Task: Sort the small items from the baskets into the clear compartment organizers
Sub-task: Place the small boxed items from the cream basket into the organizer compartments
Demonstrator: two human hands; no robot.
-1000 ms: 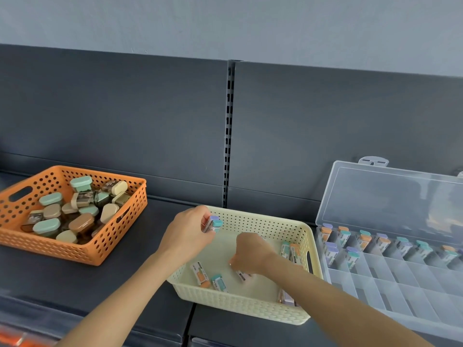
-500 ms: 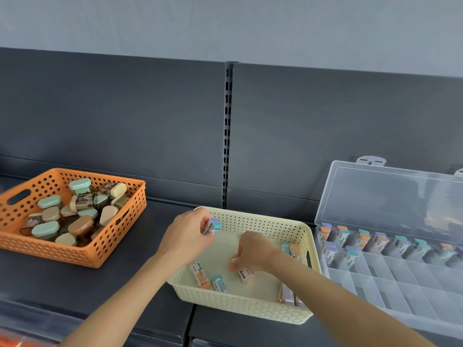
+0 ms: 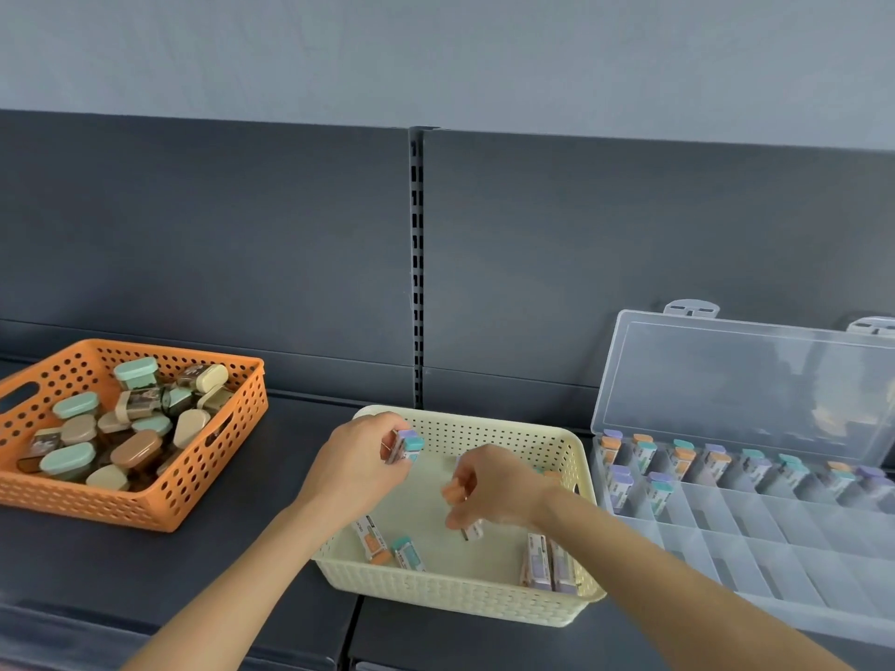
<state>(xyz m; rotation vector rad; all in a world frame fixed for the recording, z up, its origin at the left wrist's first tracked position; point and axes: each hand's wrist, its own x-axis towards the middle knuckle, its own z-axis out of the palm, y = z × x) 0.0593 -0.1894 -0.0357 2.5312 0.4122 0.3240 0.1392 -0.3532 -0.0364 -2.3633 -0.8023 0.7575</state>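
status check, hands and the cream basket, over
Left hand shut on two small boxes. Right hand pinching an orange-capped box over the cream basket. Organizer open, back row filled. Nothing in the way.

Before me runs a dark grey shelf surface (image 3: 290, 481), matt, with a seam between two sections near my lower centre. Behind it stands a dark grey back panel (image 3: 193, 244) in two sections, joined by a slotted vertical upright (image 3: 416, 263) with a column of small rectangular holes. Above the panel I see a plain pale grey wall (image 3: 436, 50).
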